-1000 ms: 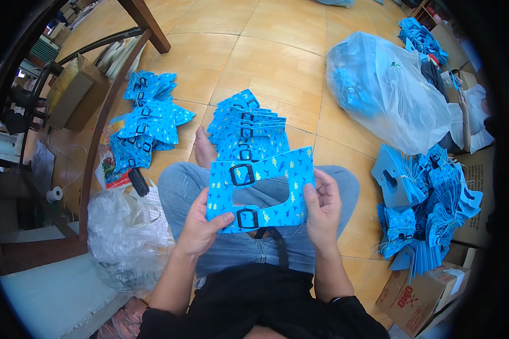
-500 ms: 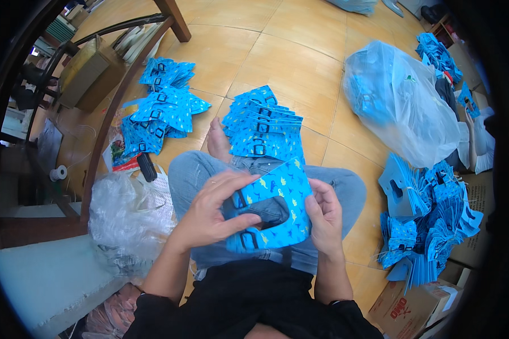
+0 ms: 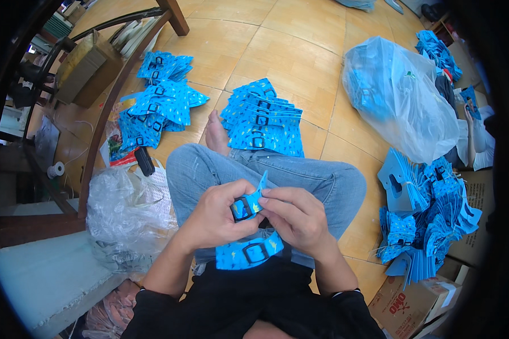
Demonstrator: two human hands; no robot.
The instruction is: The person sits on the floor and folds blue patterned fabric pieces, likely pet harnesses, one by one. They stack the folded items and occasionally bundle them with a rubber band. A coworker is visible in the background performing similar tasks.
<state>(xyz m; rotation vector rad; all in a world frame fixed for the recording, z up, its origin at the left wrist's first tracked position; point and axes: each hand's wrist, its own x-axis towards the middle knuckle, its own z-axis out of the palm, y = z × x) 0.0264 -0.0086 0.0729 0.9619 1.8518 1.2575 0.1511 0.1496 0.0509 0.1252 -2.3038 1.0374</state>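
Note:
Above my lap, both hands are closed on one blue printed piece [image 3: 234,257] with a small coloured pattern and black buckles. My left hand [image 3: 216,216] pinches it beside one buckle between thumb and fingers. My right hand [image 3: 301,219] meets it there, fingertips gripping the piece's edge close to the left hand. One end of the piece, carrying another black buckle [image 3: 255,252], hangs below the hands. Its middle is partly hidden by my fingers. Beyond my crossed legs, a fanned stack of similar blue pieces [image 3: 277,133] lies on the floor.
More blue pieces [image 3: 172,101] are heaped at the left, near a small black object [image 3: 145,162] and clear plastic [image 3: 121,212]. On the right are a filled plastic bag [image 3: 407,113], bundled blue pieces [image 3: 401,186] and a cardboard box [image 3: 404,305]. Another person's hand [image 3: 469,116] shows at the right edge.
The piece was spread open with its cut-out facing up; now it is folded or turned between my hands. My right hand has moved left, close to the left one.

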